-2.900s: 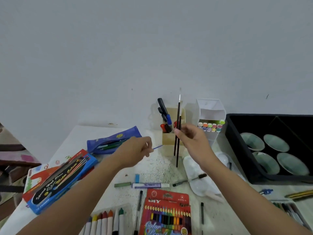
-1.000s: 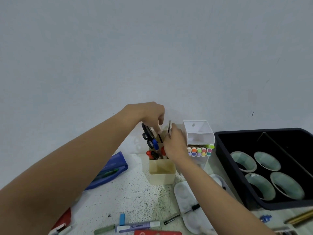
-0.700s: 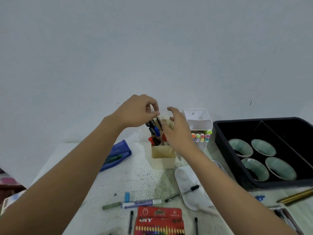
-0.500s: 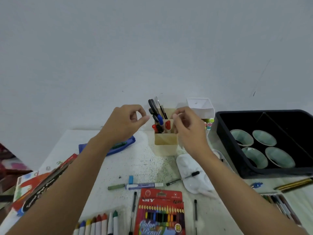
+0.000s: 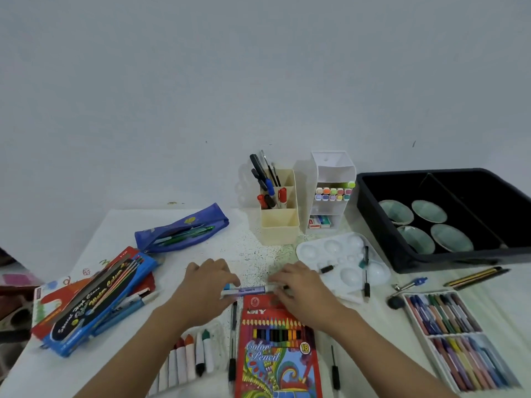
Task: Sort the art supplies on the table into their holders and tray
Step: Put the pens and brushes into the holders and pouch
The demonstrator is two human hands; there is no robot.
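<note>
A purple and white marker point(image 5: 249, 289) lies on the table just above the red colour pencil box point(image 5: 276, 349). My left hand point(image 5: 205, 287) pinches its blue left end between thumb and fingers. The fingers of my right hand point(image 5: 300, 287) curl round its white right end. The cream pen holder point(image 5: 280, 228) at the back holds scissors, brushes and red and blue markers. Beside it the white tiered organiser point(image 5: 330, 168) shows a row of coloured marker caps. The black tray point(image 5: 402, 254) at the right holds several green dishes.
A white palette point(image 5: 333, 248) with thin brushes lies right of my hands. A blue pencil pouch point(image 5: 184, 229), a water colour pen pack point(image 5: 94, 300), crayons point(image 5: 186, 360), thin black pens point(image 5: 232, 366) and a box of pastels point(image 5: 457, 337) surround the pencil box. Yellow pencils point(image 5: 477, 278) lie by the tray.
Both hands left the cream holder, where the brushes now stand, and came down to the table onto the purple marker. The view tilted down.
</note>
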